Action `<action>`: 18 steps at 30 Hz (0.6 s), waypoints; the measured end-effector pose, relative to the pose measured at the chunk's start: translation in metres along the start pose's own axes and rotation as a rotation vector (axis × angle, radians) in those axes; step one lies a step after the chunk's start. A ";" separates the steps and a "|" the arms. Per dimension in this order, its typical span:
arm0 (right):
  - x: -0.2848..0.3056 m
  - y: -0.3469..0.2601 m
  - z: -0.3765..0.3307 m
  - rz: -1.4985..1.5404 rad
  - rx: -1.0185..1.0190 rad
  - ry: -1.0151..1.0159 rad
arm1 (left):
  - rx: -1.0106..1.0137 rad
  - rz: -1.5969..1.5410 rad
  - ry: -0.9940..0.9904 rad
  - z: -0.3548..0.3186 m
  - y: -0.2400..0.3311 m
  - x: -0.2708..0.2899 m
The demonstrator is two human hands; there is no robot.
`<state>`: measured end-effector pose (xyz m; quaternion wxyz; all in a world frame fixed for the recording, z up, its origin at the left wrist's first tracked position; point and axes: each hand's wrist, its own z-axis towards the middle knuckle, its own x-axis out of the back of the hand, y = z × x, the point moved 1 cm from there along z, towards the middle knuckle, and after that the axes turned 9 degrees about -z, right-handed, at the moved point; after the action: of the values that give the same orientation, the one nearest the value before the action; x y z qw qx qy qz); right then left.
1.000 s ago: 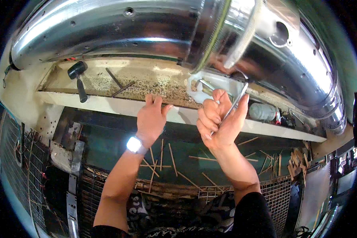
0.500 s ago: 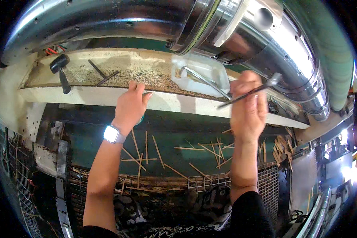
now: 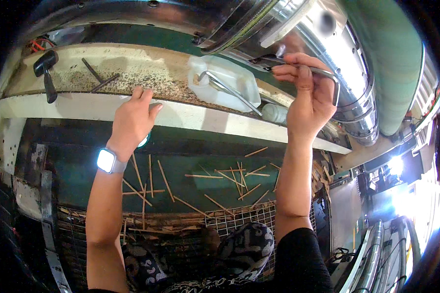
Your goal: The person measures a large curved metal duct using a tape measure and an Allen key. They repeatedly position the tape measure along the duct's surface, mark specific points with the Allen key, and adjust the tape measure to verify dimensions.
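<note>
My right hand point(image 3: 314, 93) is raised beside the shiny metal cylinder point(image 3: 322, 41), closed around an L-shaped hex key point(image 3: 322, 73). The key's bent short arm points down past the palm, and its long arm runs left between the fingers toward the cylinder's underside; its tip is hard to make out. My left hand point(image 3: 132, 117) rests on the front edge of the pale metal beam point(image 3: 181, 110), thumb apart and fingers over the edge. Right of it, a cut-open translucent plastic container point(image 3: 247, 88) sits in the trough with a larger hex key point(image 3: 227, 89) leaning across it.
A black mallet point(image 3: 49, 80) and dark rods point(image 3: 95, 73) lie in the trough at left. A whitish jar point(image 3: 275, 113) stands right of the container. Thin wooden strips point(image 3: 166, 180) lie scattered on the green surface below, near a wire grid point(image 3: 244, 217). A green roller point(image 3: 391, 58) runs at far right.
My right hand has moved up to the cylinder, turning the hex key so its bent end is at the right. My left hand stays on the beam; the whole view has shifted.
</note>
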<state>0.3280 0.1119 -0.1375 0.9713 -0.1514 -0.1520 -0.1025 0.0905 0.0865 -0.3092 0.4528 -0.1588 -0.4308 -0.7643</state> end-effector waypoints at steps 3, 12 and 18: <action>-0.005 -0.001 -0.001 0.002 -0.021 -0.005 | -0.016 0.006 0.043 -0.002 -0.002 -0.001; -0.011 0.012 0.008 -0.043 0.019 0.199 | 0.006 0.000 0.019 -0.001 -0.002 -0.001; -0.014 0.000 0.008 0.112 -0.109 0.157 | 0.044 -0.016 -0.006 0.000 0.002 0.000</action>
<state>0.3132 0.1170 -0.1344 0.9748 -0.2037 -0.0610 -0.0678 0.0921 0.0863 -0.3087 0.4488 -0.1479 -0.4501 -0.7578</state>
